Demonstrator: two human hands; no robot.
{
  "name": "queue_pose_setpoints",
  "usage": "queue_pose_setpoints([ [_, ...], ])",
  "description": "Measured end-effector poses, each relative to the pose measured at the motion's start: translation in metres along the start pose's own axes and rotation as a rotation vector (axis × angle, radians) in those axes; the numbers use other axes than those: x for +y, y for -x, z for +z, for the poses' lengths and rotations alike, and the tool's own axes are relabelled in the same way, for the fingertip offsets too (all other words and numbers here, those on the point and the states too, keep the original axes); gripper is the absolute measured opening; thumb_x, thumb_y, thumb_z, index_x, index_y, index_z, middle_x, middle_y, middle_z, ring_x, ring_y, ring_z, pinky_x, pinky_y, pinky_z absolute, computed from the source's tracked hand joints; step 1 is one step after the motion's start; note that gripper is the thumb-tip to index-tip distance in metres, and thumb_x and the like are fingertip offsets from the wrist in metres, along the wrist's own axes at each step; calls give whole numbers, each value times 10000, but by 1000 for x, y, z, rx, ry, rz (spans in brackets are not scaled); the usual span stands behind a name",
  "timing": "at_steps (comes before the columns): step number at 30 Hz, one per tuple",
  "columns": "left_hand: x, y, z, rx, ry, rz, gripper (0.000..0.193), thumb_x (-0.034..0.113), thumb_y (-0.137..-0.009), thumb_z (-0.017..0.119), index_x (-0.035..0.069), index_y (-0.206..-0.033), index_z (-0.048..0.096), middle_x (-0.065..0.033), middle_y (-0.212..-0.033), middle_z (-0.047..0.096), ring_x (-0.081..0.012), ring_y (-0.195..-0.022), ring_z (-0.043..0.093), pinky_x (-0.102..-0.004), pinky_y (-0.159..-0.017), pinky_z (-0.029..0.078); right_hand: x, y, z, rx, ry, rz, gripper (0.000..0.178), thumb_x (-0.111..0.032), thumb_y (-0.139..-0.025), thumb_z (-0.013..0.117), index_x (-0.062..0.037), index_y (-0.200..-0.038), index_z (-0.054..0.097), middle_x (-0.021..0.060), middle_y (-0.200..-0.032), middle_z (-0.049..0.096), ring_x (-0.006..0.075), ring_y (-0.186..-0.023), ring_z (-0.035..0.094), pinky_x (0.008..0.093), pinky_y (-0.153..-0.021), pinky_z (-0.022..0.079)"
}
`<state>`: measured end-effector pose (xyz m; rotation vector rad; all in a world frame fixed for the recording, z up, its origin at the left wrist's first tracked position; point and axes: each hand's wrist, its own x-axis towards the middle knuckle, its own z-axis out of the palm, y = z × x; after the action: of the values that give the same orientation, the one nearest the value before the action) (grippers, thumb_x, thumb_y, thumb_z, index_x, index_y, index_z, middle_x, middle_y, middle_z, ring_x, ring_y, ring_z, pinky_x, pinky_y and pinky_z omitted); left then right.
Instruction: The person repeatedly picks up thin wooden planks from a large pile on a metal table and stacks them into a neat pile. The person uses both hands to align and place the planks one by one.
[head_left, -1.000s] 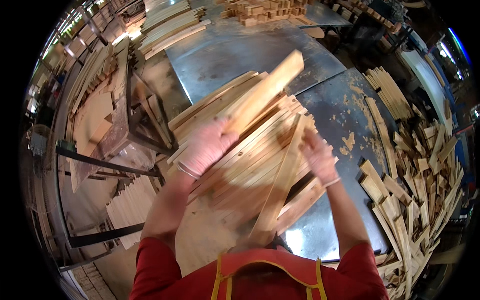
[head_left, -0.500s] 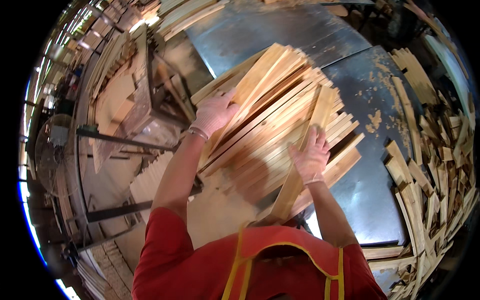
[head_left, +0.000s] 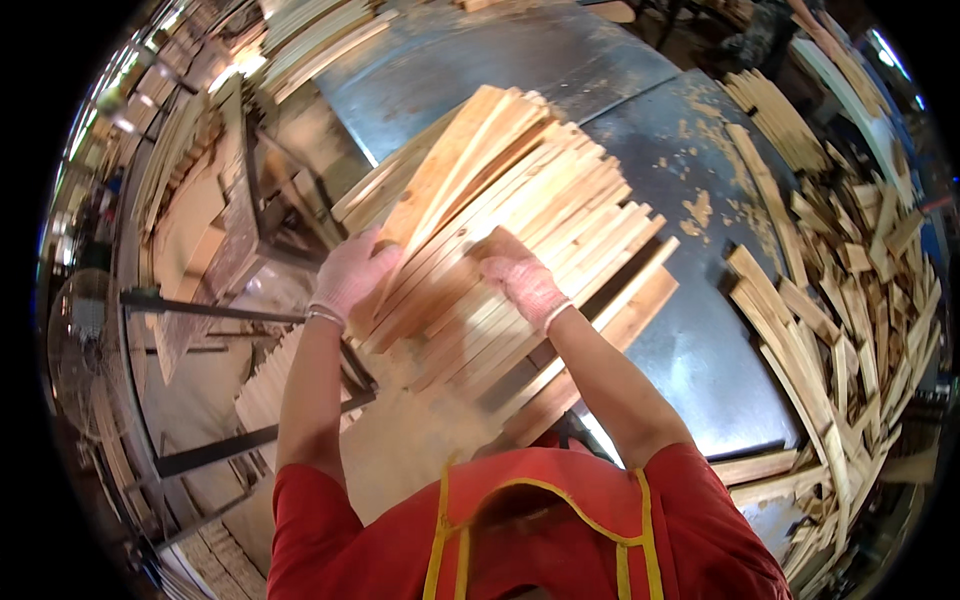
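Observation:
A fanned stack of pale wooden strips (head_left: 560, 210) lies in front of me at the edge of a metal table. My left hand (head_left: 355, 275), in a light knit glove, is closed around the near end of a wider wooden strip (head_left: 445, 165) on the stack's left side. Reaching into the middle of the stack, my right hand (head_left: 525, 285) wears a similar glove. Its fingers are bent over the strips and appear to grip one; the fingertips are partly shaded.
The dark metal table (head_left: 700, 370) carries scattered wood dust. A heap of offcuts (head_left: 850, 300) fills the right side. A black metal frame (head_left: 215, 455) and a fan (head_left: 85, 350) stand to the left. More stacked strips (head_left: 320, 40) lie at the far left.
My right hand has moved leftward from the right side of the stack to its middle. The strip it held crosswise no longer lies across the others. The whole view has shifted slightly.

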<state>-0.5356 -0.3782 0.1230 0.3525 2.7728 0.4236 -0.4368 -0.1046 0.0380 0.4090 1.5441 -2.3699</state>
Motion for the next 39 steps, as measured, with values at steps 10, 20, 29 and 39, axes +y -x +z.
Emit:
queue_pose_setpoints([
  [10, 83, 67, 81, 451, -578, 466, 636, 307, -892, 705, 68, -1462, 553, -152, -1498, 490, -344, -1359, 487, -487, -1145, 422, 14, 245, -413, 891, 1726, -114, 1034, -341, -826, 873, -98, -1677, 340, 154, -1687, 428, 325, -1583, 363, 414, -1261, 359],
  [20, 101, 81, 119, 351, -510, 491, 593, 69, -885, 644, 150, -1470, 594, -129, -1133, 592, -322, -1047, 595, -467, -934, 515, -69, 306, -391, 674, 1789, 323, 642, -426, -843, 752, -132, -1384, 569, 177, -1202, 750, 395, -1127, 695, 464, -963, 564],
  [29, 249, 202, 237, 194, 303, 419, 712, 73, -874, 660, 107, -1570, 511, -215, -1180, 645, -387, -1013, 667, -504, -861, 564, 101, 355, -232, 465, 652, 328, 674, -394, -1020, 648, -63, -1567, 434, 195, -1123, 721, 359, -1050, 675, 450, -968, 543],
  [39, 227, 227, 234, -165, -251, 849, 649, 344, -932, 659, 105, -1521, 527, -169, -1535, 491, -339, -1468, 444, -535, -1221, 360, 83, 291, -192, 685, 1002, 203, 1085, -528, -865, 816, -54, -1646, 231, 265, -1225, 721, 374, -1121, 733, 463, -917, 577],
])
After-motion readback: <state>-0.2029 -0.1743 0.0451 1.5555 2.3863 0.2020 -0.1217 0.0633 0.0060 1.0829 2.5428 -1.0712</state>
